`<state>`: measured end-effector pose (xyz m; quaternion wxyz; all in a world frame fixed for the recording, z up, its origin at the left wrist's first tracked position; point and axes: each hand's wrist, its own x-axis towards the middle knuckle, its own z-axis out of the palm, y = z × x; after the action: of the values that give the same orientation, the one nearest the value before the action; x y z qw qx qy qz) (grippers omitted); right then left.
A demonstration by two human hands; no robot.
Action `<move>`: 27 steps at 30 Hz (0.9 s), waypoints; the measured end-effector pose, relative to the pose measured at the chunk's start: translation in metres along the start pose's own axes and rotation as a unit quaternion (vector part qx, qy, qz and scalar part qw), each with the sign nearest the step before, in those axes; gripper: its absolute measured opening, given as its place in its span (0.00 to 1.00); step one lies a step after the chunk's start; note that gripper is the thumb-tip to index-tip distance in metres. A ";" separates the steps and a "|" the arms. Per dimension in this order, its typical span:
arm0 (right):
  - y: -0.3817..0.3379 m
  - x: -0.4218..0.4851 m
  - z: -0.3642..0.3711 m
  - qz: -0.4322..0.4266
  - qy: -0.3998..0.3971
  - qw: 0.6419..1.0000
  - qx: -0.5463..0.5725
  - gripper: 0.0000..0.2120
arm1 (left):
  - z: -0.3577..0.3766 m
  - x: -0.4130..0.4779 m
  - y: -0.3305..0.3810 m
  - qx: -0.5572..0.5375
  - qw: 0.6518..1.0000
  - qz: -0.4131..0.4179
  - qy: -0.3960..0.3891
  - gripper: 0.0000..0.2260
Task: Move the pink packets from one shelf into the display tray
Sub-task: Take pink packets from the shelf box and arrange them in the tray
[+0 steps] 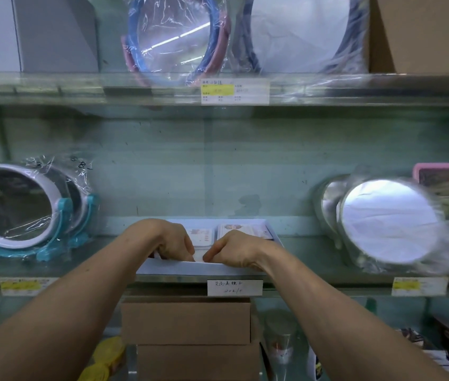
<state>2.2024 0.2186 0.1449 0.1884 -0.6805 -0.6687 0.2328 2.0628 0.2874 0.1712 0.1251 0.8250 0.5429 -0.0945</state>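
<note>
A white display tray [179,266] stands on the middle glass shelf, its front wall facing me. Inside it lie pale pink packets [245,231] in two stacks, left and right. My left hand [168,239] and my right hand [234,250] both reach over the tray's front wall, fingers curled down and nearly touching each other at the tray's front middle. The fingertips are hidden behind the wall, and a sliver of a packet shows between them. Whether either hand grips it I cannot tell.
A wrapped round mirror on a teal stand [22,207] is left of the tray. Wrapped silver round mirrors [388,221] stand to its right. Brown cardboard boxes [186,320] sit on the shelf below. The upper shelf [53,86] holds more wrapped mirrors and boxes.
</note>
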 end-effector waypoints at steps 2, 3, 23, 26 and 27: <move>0.000 0.001 0.001 0.001 -0.004 1.000 0.000 0.15 | -0.002 0.001 0.000 -0.005 1.000 -0.007 -0.019 0.27; 0.001 0.001 0.002 0.003 -0.005 1.000 0.000 0.15 | -0.002 0.001 0.001 -0.004 1.000 -0.010 -0.024 0.27; 0.021 -0.011 -0.007 -0.016 0.148 0.975 -0.164 0.14 | 0.010 -0.012 0.010 0.063 0.994 -0.030 0.089 0.13; 0.021 -0.020 -0.012 -0.043 0.173 0.964 -0.199 0.16 | 0.016 -0.010 0.008 0.076 0.985 -0.019 0.153 0.11; 0.020 -0.022 -0.012 -0.056 0.180 0.960 -0.205 0.16 | 0.018 -0.011 0.007 0.087 0.978 -0.025 0.187 0.10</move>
<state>2.2256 0.1963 0.1455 0.1753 -0.6965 -0.6942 -0.0468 2.0643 0.2697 0.1583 -0.0527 0.8218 0.5673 0.0113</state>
